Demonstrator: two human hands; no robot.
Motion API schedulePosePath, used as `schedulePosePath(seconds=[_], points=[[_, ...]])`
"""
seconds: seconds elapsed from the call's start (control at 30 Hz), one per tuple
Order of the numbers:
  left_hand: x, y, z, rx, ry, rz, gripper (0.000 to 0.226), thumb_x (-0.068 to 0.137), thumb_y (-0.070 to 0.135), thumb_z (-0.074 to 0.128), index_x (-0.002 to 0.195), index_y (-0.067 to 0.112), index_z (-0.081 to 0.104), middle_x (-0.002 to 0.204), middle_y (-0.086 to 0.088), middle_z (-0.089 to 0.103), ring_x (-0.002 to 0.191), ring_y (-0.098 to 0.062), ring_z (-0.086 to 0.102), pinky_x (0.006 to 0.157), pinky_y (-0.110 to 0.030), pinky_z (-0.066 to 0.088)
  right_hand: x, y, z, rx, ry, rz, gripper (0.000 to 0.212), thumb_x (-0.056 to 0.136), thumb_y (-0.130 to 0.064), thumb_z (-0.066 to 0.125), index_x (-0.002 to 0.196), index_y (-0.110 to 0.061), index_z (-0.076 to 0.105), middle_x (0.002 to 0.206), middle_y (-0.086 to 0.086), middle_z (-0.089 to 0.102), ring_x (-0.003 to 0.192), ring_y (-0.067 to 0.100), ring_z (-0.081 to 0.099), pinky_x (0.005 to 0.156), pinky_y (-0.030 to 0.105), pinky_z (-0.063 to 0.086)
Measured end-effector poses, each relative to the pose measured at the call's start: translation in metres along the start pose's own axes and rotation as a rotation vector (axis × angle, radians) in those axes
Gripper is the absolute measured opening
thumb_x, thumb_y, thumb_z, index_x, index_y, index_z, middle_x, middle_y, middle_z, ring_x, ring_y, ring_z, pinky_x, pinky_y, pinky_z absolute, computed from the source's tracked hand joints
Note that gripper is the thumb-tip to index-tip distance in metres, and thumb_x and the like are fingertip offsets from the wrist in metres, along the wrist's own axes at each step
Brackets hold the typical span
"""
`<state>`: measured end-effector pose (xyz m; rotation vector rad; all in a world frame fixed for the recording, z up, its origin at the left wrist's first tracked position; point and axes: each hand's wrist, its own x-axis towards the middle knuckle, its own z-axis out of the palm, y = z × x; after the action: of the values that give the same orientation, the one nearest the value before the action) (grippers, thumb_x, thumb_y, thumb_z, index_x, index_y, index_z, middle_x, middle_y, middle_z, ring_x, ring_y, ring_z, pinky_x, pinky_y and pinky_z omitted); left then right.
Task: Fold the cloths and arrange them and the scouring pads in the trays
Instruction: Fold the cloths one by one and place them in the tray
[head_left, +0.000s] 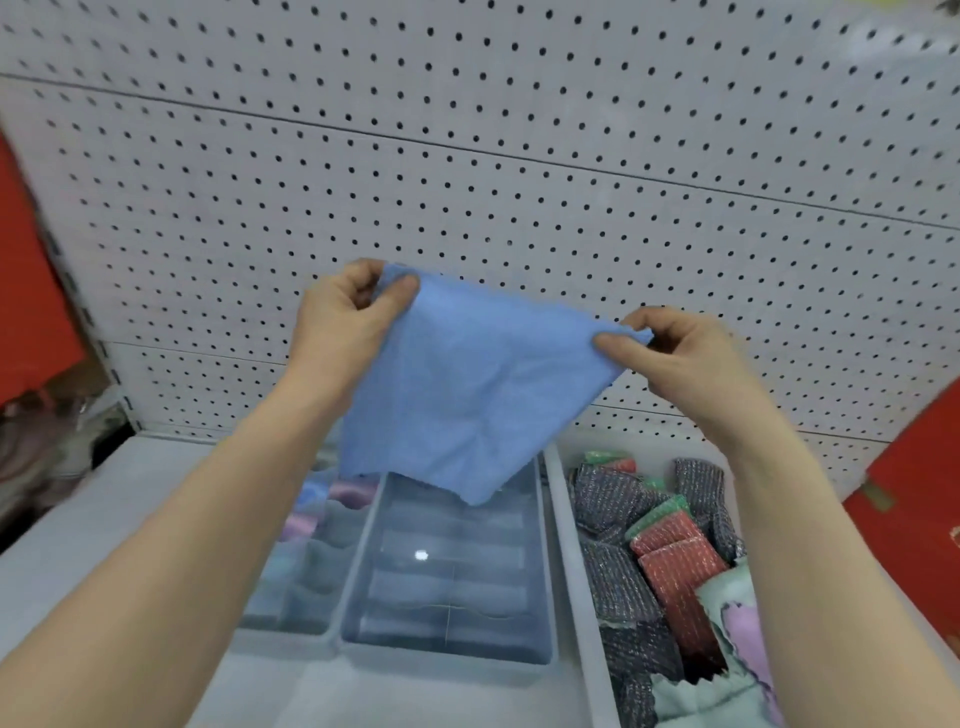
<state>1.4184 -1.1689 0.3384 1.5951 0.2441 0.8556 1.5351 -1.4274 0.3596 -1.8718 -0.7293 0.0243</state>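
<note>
A blue cloth (467, 384) hangs in the air above the trays, held by its two upper corners. My left hand (348, 317) pinches the left corner and my right hand (675, 353) pinches the right one. Below it lies a clear tray (358, 582) with ribbed dividers and nothing in it. To its left, another clear tray (291, 618) holds folded cloths in blue, pink and grey. A white tray (576, 597) at the right is filled with several grey, red and green scouring pads (670, 551), with loose mint and lilac cloths (732, 623) on top.
A white pegboard wall (519, 156) stands behind the white shelf (78, 530). Red panels (31, 291) flank the shelf at the left, and more red (914, 509) at the right. Blurred packaged goods (36, 436) sit at the far left.
</note>
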Motion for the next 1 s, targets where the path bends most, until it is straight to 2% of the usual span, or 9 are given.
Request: schedulePosePath(seconds=[0.13,0.27,0.33,0.4,0.5,0.57,0.73,0.83,1.0], points=[[0.002,0.005,-0.017,-0.001,0.055,0.013,0.009,0.093,0.018,0.065,0.085,0.021,0.068,0.070,0.015,0.070,0.067,0.000,0.062,0.064,-0.015,0.049,0.004,-0.009,0.009,0.162,-0.097,-0.052,0.046,0.082,-0.029,0.073,0.074,0.010,0.050,0.073,0.018,0.046,0.071,0.019,0.044,0.071,0.033,0.036],[-0.001,0.001,-0.038,-0.013,0.139,-0.010,0.010,0.092,0.022,0.066,0.083,0.024,0.069,0.077,0.008,0.068,0.072,-0.006,0.060,0.070,-0.022,0.048,0.005,-0.012,0.011,0.289,-0.215,-0.022,0.026,0.074,-0.022,0.082,0.065,-0.018,0.057,0.065,0.000,0.057,0.062,0.014,0.055,0.058,0.022,0.044],[-0.001,-0.001,-0.048,-0.015,0.179,-0.014,0.008,0.090,0.025,0.068,0.082,0.023,0.069,0.077,0.006,0.066,0.070,-0.007,0.057,0.069,-0.021,0.047,0.001,-0.014,0.011,0.434,-0.260,0.002,0.021,0.066,-0.030,0.082,0.070,-0.020,0.064,0.070,-0.002,0.066,0.063,0.012,0.063,0.056,0.020,0.050],[-0.002,-0.005,-0.056,0.018,0.207,-0.010,0.008,0.088,0.026,0.070,0.084,0.020,0.069,0.076,0.002,0.063,0.066,-0.008,0.053,0.065,-0.021,0.045,0.000,-0.014,0.015,0.542,-0.278,0.014,0.031,0.060,-0.037,0.087,0.073,-0.019,0.066,0.071,-0.002,0.067,0.064,0.012,0.064,0.056,0.021,0.051],[-0.003,-0.015,-0.058,0.087,0.251,-0.034,0.015,0.085,0.034,0.071,0.085,0.019,0.068,0.075,0.001,0.059,0.067,-0.013,0.051,0.067,-0.030,0.043,0.006,-0.010,0.032,0.340,-0.159,0.053,0.036,0.074,-0.028,0.084,0.082,-0.001,0.062,0.076,0.003,0.066,0.066,0.013,0.061,0.061,0.025,0.049],[-0.007,-0.021,-0.053,0.142,0.269,-0.069,0.016,0.083,0.039,0.069,0.081,0.024,0.065,0.066,0.013,0.056,0.064,-0.013,0.049,0.067,-0.032,0.042,0.009,-0.010,0.050,0.231,-0.029,0.074,0.027,0.085,-0.017,0.075,0.084,0.005,0.059,0.069,0.002,0.062,0.058,0.011,0.055,0.053,0.023,0.043],[-0.035,-0.019,-0.013,0.117,0.127,-0.032,0.012,0.087,0.028,0.070,0.080,0.022,0.062,0.068,0.007,0.060,0.059,-0.019,0.052,0.056,-0.031,0.047,0.002,-0.017,0.100,0.288,0.006,0.071,0.021,0.087,-0.015,0.071,0.083,0.003,0.063,0.070,0.011,0.063,0.061,0.020,0.052,0.050,0.026,0.043],[-0.046,-0.011,0.005,0.084,0.083,-0.003,0.008,0.085,0.031,0.070,0.080,0.027,0.065,0.075,0.004,0.069,0.067,-0.023,0.065,0.063,-0.039,0.058,-0.004,-0.027,0.119,0.294,0.006,0.015,0.018,0.088,-0.013,0.069,0.085,0.005,0.066,0.070,0.012,0.061,0.059,0.017,0.049,0.052,0.025,0.043],[-0.050,-0.005,0.011,0.076,0.027,0.021,0.007,0.087,0.025,0.072,0.094,0.028,0.072,0.083,0.010,0.074,0.079,-0.015,0.071,0.077,-0.045,0.059,-0.012,-0.036,0.126,0.284,-0.043,-0.024,0.018,0.094,-0.010,0.061,0.084,-0.014,0.076,0.072,0.001,0.070,0.066,0.009,0.057,0.061,0.021,0.048]])
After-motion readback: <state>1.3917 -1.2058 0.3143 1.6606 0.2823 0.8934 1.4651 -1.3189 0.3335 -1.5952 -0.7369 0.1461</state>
